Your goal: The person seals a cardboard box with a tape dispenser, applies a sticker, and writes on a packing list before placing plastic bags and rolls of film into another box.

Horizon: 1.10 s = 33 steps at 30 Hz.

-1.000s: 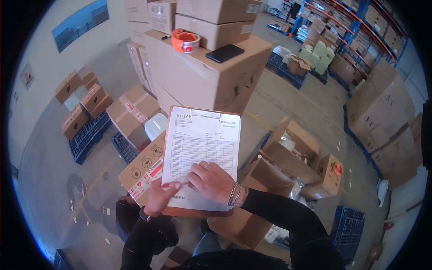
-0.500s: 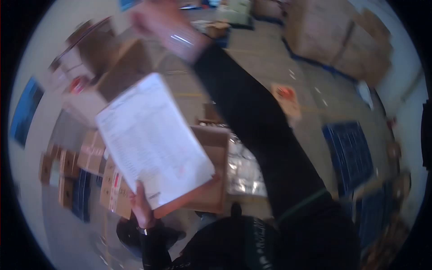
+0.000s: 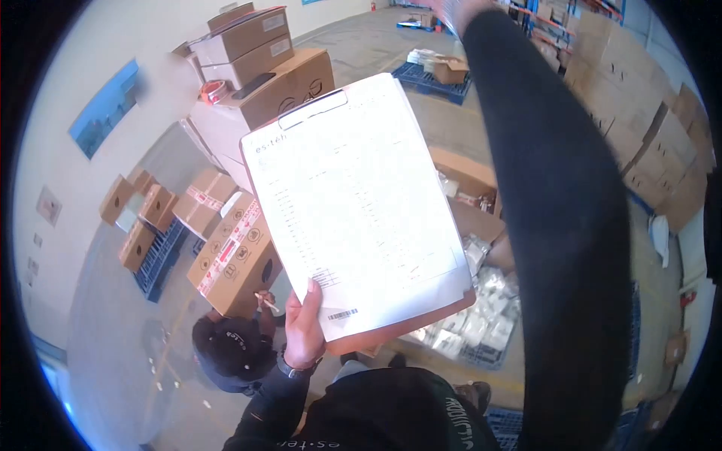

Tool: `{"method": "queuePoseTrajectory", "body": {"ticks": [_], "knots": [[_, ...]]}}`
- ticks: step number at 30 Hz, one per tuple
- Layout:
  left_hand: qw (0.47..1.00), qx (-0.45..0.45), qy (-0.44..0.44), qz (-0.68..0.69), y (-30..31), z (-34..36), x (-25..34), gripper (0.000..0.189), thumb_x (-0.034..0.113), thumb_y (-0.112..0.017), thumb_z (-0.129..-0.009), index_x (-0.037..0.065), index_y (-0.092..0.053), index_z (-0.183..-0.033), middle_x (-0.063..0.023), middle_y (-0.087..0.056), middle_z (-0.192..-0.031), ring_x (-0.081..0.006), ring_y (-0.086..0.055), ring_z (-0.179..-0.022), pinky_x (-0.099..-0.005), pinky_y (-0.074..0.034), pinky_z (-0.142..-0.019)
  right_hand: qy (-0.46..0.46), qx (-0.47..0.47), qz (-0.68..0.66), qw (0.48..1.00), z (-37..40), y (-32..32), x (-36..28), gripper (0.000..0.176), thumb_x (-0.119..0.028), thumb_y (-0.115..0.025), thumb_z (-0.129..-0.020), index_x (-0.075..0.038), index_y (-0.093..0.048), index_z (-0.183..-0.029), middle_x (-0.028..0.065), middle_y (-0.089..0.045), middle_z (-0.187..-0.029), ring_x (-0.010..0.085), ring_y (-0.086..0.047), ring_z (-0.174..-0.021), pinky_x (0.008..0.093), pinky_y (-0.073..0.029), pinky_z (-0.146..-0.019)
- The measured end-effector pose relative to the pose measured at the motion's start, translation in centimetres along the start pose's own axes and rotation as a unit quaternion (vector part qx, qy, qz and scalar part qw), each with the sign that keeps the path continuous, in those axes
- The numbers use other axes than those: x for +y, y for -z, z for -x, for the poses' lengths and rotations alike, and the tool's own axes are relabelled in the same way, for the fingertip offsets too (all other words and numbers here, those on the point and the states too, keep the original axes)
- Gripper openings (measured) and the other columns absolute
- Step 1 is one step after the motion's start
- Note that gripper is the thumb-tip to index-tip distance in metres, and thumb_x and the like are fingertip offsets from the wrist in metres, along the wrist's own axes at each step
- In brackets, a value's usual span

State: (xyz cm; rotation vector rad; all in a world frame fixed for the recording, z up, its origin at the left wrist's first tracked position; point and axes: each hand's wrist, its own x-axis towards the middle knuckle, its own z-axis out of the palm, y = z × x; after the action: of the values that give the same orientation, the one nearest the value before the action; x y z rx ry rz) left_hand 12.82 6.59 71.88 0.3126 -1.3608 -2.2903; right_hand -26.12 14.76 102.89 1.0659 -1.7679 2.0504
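Note:
My left hand [image 3: 304, 331] grips the bottom edge of a clipboard [image 3: 402, 328], thumb on top. White printed sheets [image 3: 361, 218] lie on it under a wire clip [image 3: 314, 110], with a barcode near the bottom. The board is tilted in front of me and its brown lower edge shows below the paper. My right arm is raised, its dark sleeve crossing the right side. Only part of my right hand [image 3: 453, 9] shows at the top edge; its fingers are cut off, so whether it holds anything is hidden.
A person in a black cap [image 3: 235, 353] crouches at lower left by a taped carton [image 3: 239, 252], a thin white stick in hand. Plastic-wrapped packs [image 3: 489, 319] lie behind the clipboard. Stacked cartons [image 3: 244, 49], a tape roll [image 3: 213, 92] and blue pallets [image 3: 159, 259] stand around.
My view has swung, and the clipboard now sits nearer the middle and sharper. My right hand has shifted right and mostly out at the top. The capped person shows more clearly.

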Motion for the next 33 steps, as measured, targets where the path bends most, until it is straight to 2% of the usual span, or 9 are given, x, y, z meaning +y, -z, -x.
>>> {"method": "queuePoseTrajectory", "body": {"ticks": [1, 2, 3, 4, 6, 7, 9, 21, 33], "knots": [[1.000, -0.010, 0.012, 0.025, -0.8, 0.0, 0.1, 0.036, 0.017, -0.045, -0.109, -0.005, -0.051, -0.136, -0.0111, -0.063, -0.129, -0.0155, -0.060, -0.113, -0.0309, -0.046, -0.100, 0.018, 0.017, 0.017, 1.000, 2.0, 1.4, -0.5, 0.017, -0.019, -0.061, -0.093, -0.006, -0.068, -0.086, 0.0019, -0.063, -0.070, 0.0149, -0.064, -0.064, 0.0300, -0.049, -0.054], [1.000, -0.010, -0.009, 0.026, -0.9, -0.2, -0.1, 0.037, 0.017, -0.044, -0.109, -0.005, -0.050, -0.137, -0.0115, -0.062, -0.130, -0.0157, -0.060, -0.112, -0.0310, -0.047, -0.098, 0.049, 0.021, 0.067, 0.996, 5.4, 3.2, -1.0, 0.034, -0.032, -0.068, -0.091, -0.004, -0.063, -0.109, 0.0045, -0.065, -0.074, 0.0154, -0.064, -0.067, 0.0285, -0.050, -0.060], [0.999, -0.008, -0.029, 0.026, -0.6, 0.1, -0.4, 0.037, 0.018, -0.044, -0.109, -0.004, -0.049, -0.138, -0.0118, -0.061, -0.130, -0.0158, -0.060, -0.112, -0.0311, -0.048, -0.097, 0.057, 0.029, -0.014, 0.998, 11.5, 2.3, -2.9, 0.029, -0.029, -0.053, -0.105, -0.005, -0.065, -0.095, 0.0026, -0.067, -0.081, 0.0106, -0.063, -0.070, 0.0277, -0.048, -0.060], [0.998, -0.002, -0.054, 0.011, -3.5, 0.6, -2.2, 0.038, 0.019, -0.044, -0.109, -0.004, -0.048, -0.139, -0.0122, -0.060, -0.131, -0.0160, -0.060, -0.111, -0.0312, -0.048, -0.095, 0.052, 0.010, -0.045, 0.998, 15.3, 7.6, -2.0, 0.033, -0.034, -0.048, -0.107, -0.005, -0.063, -0.103, 0.0049, -0.068, -0.087, 0.0119, -0.064, -0.078, 0.0273, -0.049, -0.065], [0.998, -0.044, -0.050, 0.000, 0.0, -0.2, -0.8, 0.037, 0.017, -0.044, -0.108, -0.005, -0.049, -0.138, -0.0107, -0.063, -0.128, -0.0152, -0.061, -0.110, -0.0307, -0.048, -0.096, 0.039, 0.002, -0.040, 0.998, 23.4, 4.5, -1.9, 0.033, -0.030, -0.040, -0.110, -0.003, -0.060, -0.110, 0.0147, -0.071, -0.105, 0.0151, -0.065, -0.085, 0.0294, -0.051, -0.073], [0.997, -0.052, -0.056, -0.021, 1.1, -0.5, 0.0, 0.037, 0.017, -0.044, -0.108, -0.005, -0.050, -0.137, -0.0108, -0.063, -0.127, -0.0154, -0.061, -0.110, -0.0307, -0.048, -0.096, 0.040, 0.030, -0.046, 0.998, 26.4, 2.2, -2.8, 0.028, -0.027, -0.050, -0.107, -0.001, -0.061, -0.104, 0.0068, -0.070, -0.090, 0.0097, -0.062, -0.077, 0.0257, -0.050, -0.070], [0.995, -0.068, -0.059, -0.050, 2.4, -0.8, 1.4, 0.037, 0.018, -0.046, -0.108, -0.005, -0.052, -0.136, -0.0113, -0.065, -0.126, -0.0150, -0.061, -0.110, -0.0302, -0.048, -0.096, 0.077, -0.040, 0.005, 0.996, 29.7, 1.4, -2.2, 0.025, -0.023, -0.052, -0.104, 0.000, -0.061, -0.102, 0.0090, -0.070, -0.089, 0.0117, -0.064, -0.079, 0.0276, -0.051, -0.073], [0.989, -0.113, -0.074, -0.063, 5.2, -0.8, 3.1, 0.033, 0.015, -0.050, -0.106, -0.006, -0.057, -0.131, -0.0123, -0.067, -0.123, -0.0144, -0.063, -0.108, -0.0298, -0.049, -0.094, 0.196, 0.056, 0.103, 0.974, 33.1, -3.0, 1.3, 0.021, -0.013, -0.061, -0.097, 0.001, -0.060, -0.082, 0.0098, -0.065, -0.077, 0.0155, -0.062, -0.067, 0.0287, -0.049, -0.064], [0.983, -0.126, -0.089, -0.096, 7.5, -1.4, 2.7, 0.041, 0.019, -0.051, -0.104, -0.006, -0.051, -0.136, -0.0119, -0.063, -0.129, -0.0174, -0.060, -0.112, -0.0325, -0.046, -0.098, 0.154, 0.108, 0.163, 0.968, 33.8, -4.6, 2.1, 0.019, -0.001, -0.070, -0.091, -0.001, -0.059, -0.075, 0.0064, -0.061, -0.066, 0.0105, -0.055, -0.056, 0.0262, -0.042, -0.052]]}}
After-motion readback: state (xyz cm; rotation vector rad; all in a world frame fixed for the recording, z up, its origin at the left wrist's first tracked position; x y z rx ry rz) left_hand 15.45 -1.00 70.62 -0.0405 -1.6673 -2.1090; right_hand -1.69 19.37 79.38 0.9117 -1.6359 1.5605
